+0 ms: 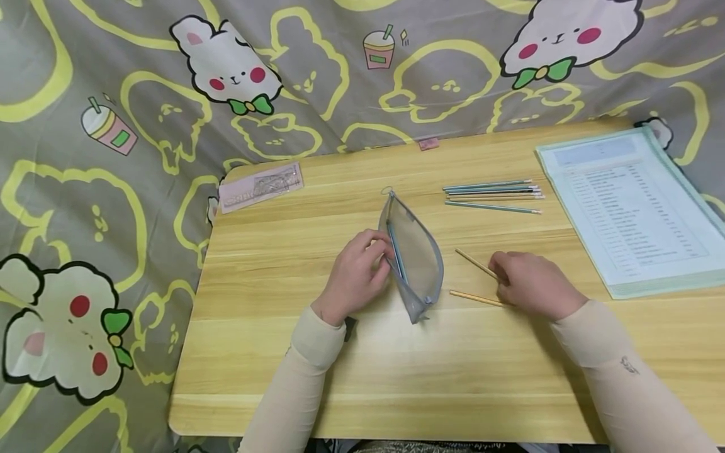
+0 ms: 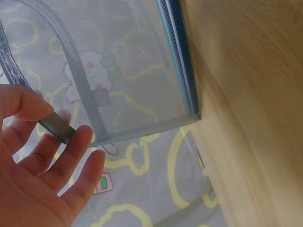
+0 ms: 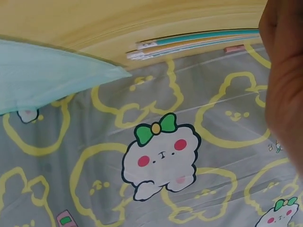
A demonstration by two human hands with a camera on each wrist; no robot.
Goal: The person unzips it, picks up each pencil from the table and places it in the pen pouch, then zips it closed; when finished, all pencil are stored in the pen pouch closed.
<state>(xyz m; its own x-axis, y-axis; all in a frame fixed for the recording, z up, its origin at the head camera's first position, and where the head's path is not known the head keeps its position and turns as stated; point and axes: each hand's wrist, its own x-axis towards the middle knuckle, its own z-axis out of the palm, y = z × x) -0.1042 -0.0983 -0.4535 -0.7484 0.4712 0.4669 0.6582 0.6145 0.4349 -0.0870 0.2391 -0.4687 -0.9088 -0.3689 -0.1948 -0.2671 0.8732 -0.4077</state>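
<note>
My left hand [image 1: 357, 274] pinches the edge of a grey mesh zip pencil case [image 1: 421, 251], which stands with its mouth spread toward me. In the left wrist view, thumb and fingers grip the case's zip strip [image 2: 57, 126], and bluish pencils [image 2: 180, 56] lie inside along the bottom. To the right of the case, my right hand [image 1: 535, 283] pinches the end of a yellow pencil [image 1: 474, 262]. A second yellow pencil [image 1: 476, 298] lies just below, its far end hidden by the hand. The right fingertips are out of sight in the right wrist view.
Several pencils [image 1: 493, 189] lie in a row behind the right hand. A printed sheet in a pale green folder [image 1: 651, 214] covers the table's right side. A pink packet with a clear ruler set [image 1: 260, 187] lies back left; a small pink eraser [image 1: 428, 144] sits by the curtain.
</note>
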